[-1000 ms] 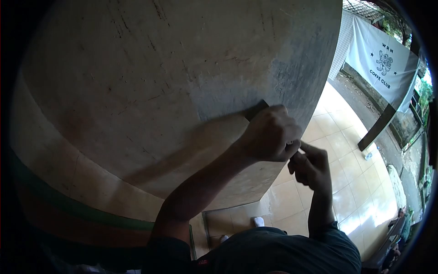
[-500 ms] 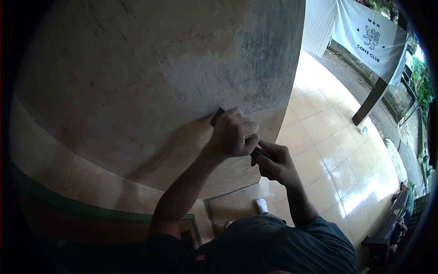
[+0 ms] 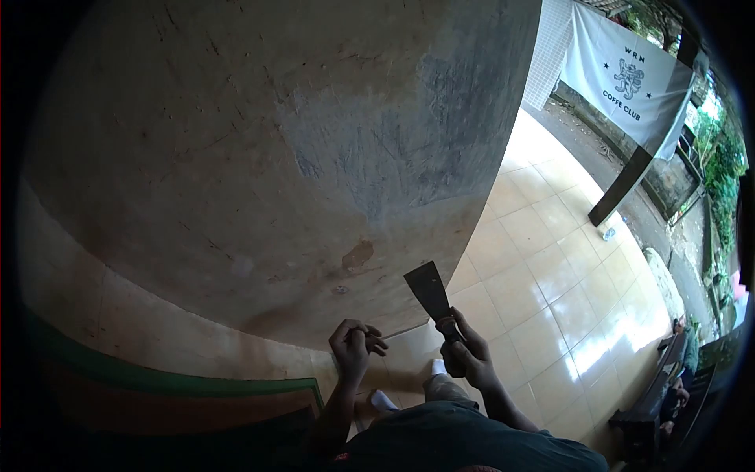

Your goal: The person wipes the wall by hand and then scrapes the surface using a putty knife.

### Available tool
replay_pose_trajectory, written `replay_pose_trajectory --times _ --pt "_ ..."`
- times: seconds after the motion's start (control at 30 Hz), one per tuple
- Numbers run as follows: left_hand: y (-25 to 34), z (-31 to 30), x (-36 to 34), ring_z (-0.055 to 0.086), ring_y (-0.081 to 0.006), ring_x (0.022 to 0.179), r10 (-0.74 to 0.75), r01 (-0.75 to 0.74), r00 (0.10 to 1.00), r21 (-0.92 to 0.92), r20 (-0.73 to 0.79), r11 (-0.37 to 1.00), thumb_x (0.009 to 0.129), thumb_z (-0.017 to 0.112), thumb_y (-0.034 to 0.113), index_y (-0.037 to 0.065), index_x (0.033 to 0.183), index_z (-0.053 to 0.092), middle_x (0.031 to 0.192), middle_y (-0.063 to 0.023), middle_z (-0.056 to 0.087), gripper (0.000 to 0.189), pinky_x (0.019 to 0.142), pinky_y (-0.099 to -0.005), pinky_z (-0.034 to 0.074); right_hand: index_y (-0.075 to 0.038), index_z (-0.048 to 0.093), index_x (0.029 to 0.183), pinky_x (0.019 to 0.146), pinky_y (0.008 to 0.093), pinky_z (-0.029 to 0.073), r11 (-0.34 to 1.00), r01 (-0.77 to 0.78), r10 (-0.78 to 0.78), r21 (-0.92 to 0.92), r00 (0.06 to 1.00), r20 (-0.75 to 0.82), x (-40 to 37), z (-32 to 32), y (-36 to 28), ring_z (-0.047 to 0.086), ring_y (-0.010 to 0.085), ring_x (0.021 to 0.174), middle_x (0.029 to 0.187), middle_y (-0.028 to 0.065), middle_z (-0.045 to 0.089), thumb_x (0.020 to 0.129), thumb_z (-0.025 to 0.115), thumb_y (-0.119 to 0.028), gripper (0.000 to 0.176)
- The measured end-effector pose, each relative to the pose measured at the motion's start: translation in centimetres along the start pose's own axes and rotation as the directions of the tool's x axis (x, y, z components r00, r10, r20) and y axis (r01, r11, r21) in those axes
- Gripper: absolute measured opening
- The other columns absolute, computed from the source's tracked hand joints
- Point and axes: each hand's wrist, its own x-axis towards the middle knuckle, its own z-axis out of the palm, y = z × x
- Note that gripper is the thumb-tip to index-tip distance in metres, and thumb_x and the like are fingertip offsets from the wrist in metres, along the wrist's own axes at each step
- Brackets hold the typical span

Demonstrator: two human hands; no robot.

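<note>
Lying beyond the fingers of the right hand (image 3: pixel 470 360), toward the upper left of the frame, the scraper (image 3: pixel 433 300) is held low and just right of centre. Its handle (image 3: pixel 449 330) is enclosed by a narrow grip, with the thumb and fingers wrapped about it. The long axis is slanted steeply, from the handle at lower right to the broad, dark blade (image 3: pixel 428 286) at upper left. The handle is thus set nearest the person's body, while the flared end of the blade is pointed away from it, roughly toward the lower part of the grey patch (image 3: pixel 370 153) on the pale wall (image 3: pixel 197 212). The blade is seen against the lower right of the wall; whether the surface is touched cannot be told, though the grey patch is clearly not reached.

By the right hand the scraper is already held, so that hand is the nearer one. The left hand (image 3: pixel 351 343) is placed to the left of the scraper, apart from it and near the wall's lower edge. Its fingers are partly curled, and whether anything thin is pinched between them cannot be made out. Between the left hand and the grey patch, a small brown patch (image 3: pixel 358 254) is seen on the wall, to the upper left of the blade. To the right, the tiled floor (image 3: pixel 523 311) is brightly lit.
</note>
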Motion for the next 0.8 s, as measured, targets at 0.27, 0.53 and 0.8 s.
replay_pose_trajectory --times 0.27,0.53,0.8 --pt "0.0 -4.4 -1.5 0.039 -0.0083 0.036 0.195 -0.146 0.951 0.206 -0.240 0.968 0.081 0.036 -0.005 0.000 0.074 0.048 0.053 -0.0070 0.048 0.015 0.029 -0.0237 0.031 0.000 0.018 0.145 0.036 0.0207 0.035 0.984 0.166 -0.178 0.066 0.946 0.271 10.7 -0.2 -4.7 0.046 0.0099 0.044 0.081 0.0089 0.051 0.096 0.051 -0.027 0.065" --pt "1.7 -4.0 -0.9 0.041 -0.0086 0.040 0.369 -0.278 0.902 0.352 -0.224 0.894 0.075 0.036 -0.006 -0.003 0.069 0.051 0.054 -0.0060 0.049 0.016 0.034 -0.0229 0.031 -0.001 0.017 0.147 0.051 0.0177 0.036 0.906 0.406 -0.376 -0.121 0.901 0.216 12.8 3.9 -6.3 0.040 0.0031 0.054 0.102 0.0088 0.057 0.099 0.038 -0.011 0.053" --pt "8.5 -7.0 4.2 0.038 -0.0078 0.037 0.603 -0.545 0.792 0.330 -0.098 0.770 0.074 0.034 -0.011 -0.001 0.068 0.049 0.051 -0.0054 0.046 0.019 0.033 -0.0221 0.030 0.003 0.033 0.140 0.044 0.0174 0.028 0.907 0.358 -0.359 -0.221 0.933 0.036 13.8 5.5 -6.2 0.037 0.0011 0.049 0.062 -0.0043 0.040 0.100 0.042 -0.019 0.047"
